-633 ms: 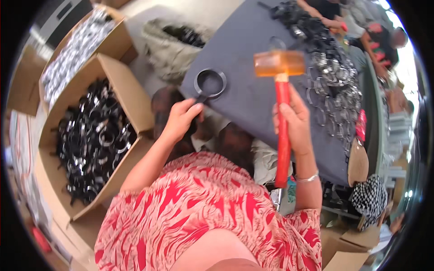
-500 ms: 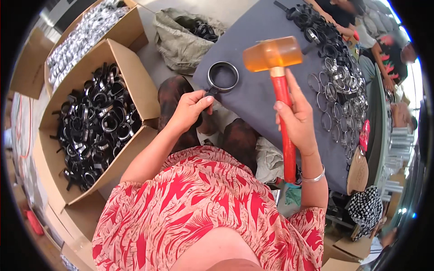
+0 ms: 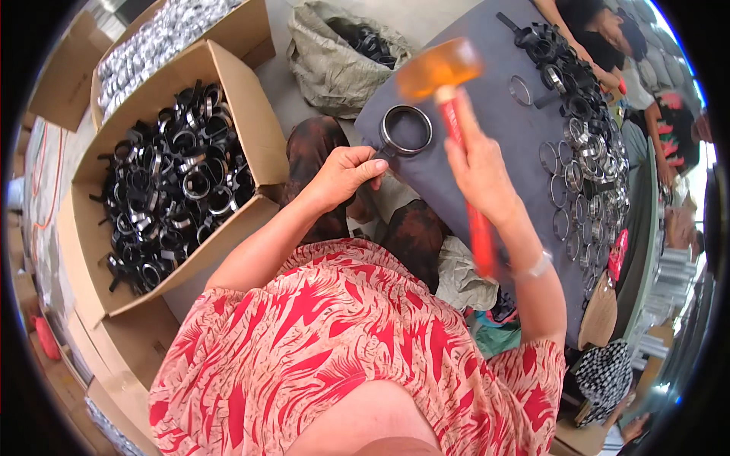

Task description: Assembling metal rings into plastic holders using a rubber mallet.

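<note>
1. Head view: the right hand (image 3: 480,171) is closed in a full fist around the red handle of a mallet (image 3: 450,99). The amber head of the mallet is raised above the far edge of the grey table (image 3: 494,114) and is blurred.
2. The left hand (image 3: 346,176) is curled, with fingers bent and thumb forward, at the near edge of the table. It pinches the short tab of a black ring clamp (image 3: 406,130); the exact grip under the fingers cannot be made out.
3. The ring clamp lies flat on the table, just beyond the left fingertips and just left of the mallet handle, below the mallet head.
4. Along the right side of the table lie silver rings (image 3: 566,190) in loose rows, with a pile of black clamps (image 3: 566,68) at the far end.
5. An open cardboard box (image 3: 251,144) filled with black clamps stands to the person's left, well apart from both hands. A second box (image 3: 255,26) behind it holds silver parts.
6. A grey sack (image 3: 327,64) with dark parts sits beyond the table edge.
</note>
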The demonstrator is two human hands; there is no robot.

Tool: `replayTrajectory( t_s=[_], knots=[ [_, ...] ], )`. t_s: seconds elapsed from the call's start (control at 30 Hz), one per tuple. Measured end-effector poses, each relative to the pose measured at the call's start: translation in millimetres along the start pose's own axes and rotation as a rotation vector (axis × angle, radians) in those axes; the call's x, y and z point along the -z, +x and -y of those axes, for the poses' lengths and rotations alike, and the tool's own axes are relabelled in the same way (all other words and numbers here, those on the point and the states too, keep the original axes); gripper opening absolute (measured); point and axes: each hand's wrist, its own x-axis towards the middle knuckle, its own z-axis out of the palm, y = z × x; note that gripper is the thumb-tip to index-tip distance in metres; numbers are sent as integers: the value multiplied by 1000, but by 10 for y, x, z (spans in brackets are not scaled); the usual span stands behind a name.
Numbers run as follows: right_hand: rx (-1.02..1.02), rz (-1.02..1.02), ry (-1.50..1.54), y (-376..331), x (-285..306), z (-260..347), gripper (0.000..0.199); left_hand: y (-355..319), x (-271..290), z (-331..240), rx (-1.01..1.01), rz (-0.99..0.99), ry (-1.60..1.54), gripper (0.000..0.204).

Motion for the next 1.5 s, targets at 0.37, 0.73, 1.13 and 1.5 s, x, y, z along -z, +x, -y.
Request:
replayTrajectory(
  t_s=[0.37,0.73,1.13,1.5],
  knots=[
    [177,-270,228,16,258,-149,63,-77,54,7,17,-124,155,27],
    [-444,-116,1009,-587,66,-425,63,-102,6,-44,-33,-50,63,32],
    [-514,-51,1153,-631,-141,-605,57,-85,-11,3,-2,-70,7,32],
    [-540,-64,1146,-624,-163,-596,56,-99,-85,60,-39,-116,-61,27]
  ],
)
